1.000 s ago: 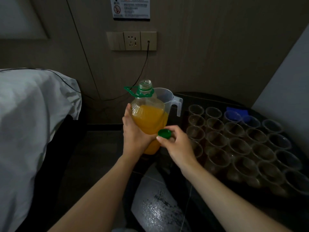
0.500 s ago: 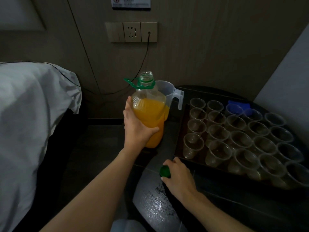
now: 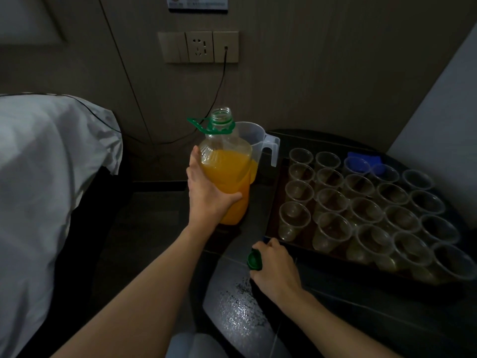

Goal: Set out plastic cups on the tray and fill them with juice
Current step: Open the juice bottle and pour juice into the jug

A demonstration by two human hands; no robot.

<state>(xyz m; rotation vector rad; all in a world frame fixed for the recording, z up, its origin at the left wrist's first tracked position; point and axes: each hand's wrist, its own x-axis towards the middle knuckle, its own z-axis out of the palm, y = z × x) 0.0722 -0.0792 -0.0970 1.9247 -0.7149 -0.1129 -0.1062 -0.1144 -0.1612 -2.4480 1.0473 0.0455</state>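
Both hands grasp: left hand [image 3: 206,192] wraps the upright juice bottle [image 3: 227,174], right hand [image 3: 276,270] pinches its green cap [image 3: 254,259].

**Orange Juice and Green Trim in a Dim Brown Room**

The clear bottle [image 3: 219,143] holds bright orange juice [image 3: 227,177]. Its carry ring [image 3: 206,127] is green, and so is the cap [image 3: 254,259] nearer in. The jug [image 3: 260,140] behind it is frosted clear. On the right, the cups [image 3: 333,200] are colourless and see-through, standing on a dark brown tray [image 3: 272,202]. A blue object [image 3: 367,159] lies at the far side. The table [image 3: 232,301] is black with a grey speckled sheen. On the left, the bedding [image 3: 46,164] is white. The wall [image 3: 322,73] is brown with faint vertical grain, the socket panel [image 3: 198,47] beige, and its cable [image 3: 219,86] black.
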